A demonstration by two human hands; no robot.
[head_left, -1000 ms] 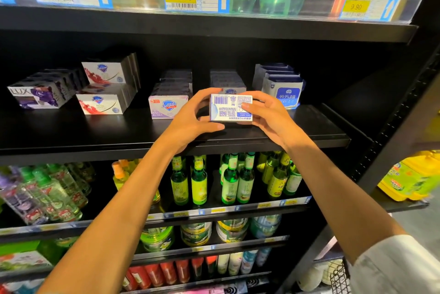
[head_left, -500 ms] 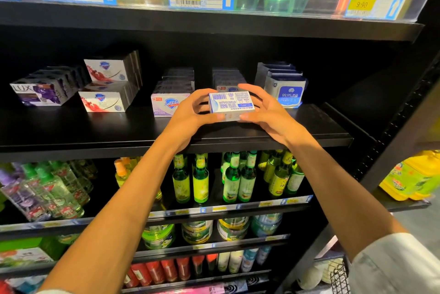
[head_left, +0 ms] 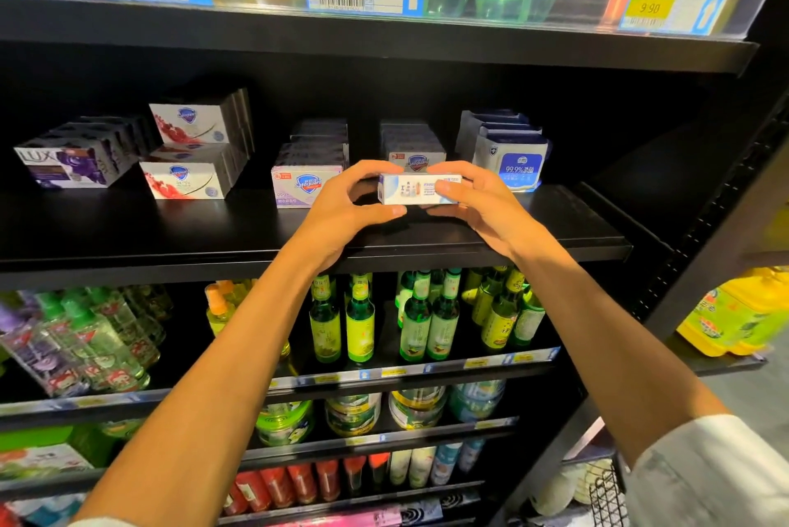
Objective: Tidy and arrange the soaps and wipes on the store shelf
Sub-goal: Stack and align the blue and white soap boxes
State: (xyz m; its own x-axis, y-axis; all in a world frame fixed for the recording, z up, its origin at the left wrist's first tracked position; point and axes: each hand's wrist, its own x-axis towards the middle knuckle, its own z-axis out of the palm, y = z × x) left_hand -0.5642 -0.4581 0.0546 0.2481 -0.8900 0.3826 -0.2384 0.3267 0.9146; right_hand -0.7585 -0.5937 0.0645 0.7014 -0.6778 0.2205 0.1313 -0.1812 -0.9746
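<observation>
Soaps and wipes sit in rows on the black metal shelf [head_left: 170, 227], and we read them from the left. First, the purple-and-white Lux cartons [head_left: 64, 163] lie in a row angled toward the back. Beside them the white cartons with red pomegranate print [head_left: 183, 181] are stacked two high and look fairly even. Next, the lilac-and-white Safeguard boxes [head_left: 305, 187] stand in a straight file with their front face outward.

Then we come to the piece we are working on: a small white rectangular soap box with blue print [head_left: 416, 189], held just above the shelf in front of the fourth row of grey-topped Safeguard boxes [head_left: 412, 142]. Our left hand [head_left: 346, 210] pinches its left end between thumb and fingers; our right hand [head_left: 478, 202] curls round its right end, thumb on the front. It shows a long side face to us, not yet set down.

Furthest right, the blue-and-white wipe packets [head_left: 518, 166] stand upright, leaning slightly.

We judge the task well advanced: most rows look ordered, and what remains is seating this box squarely at the head of its row, perhaps straightening the Lux row and the wipes.
</observation>
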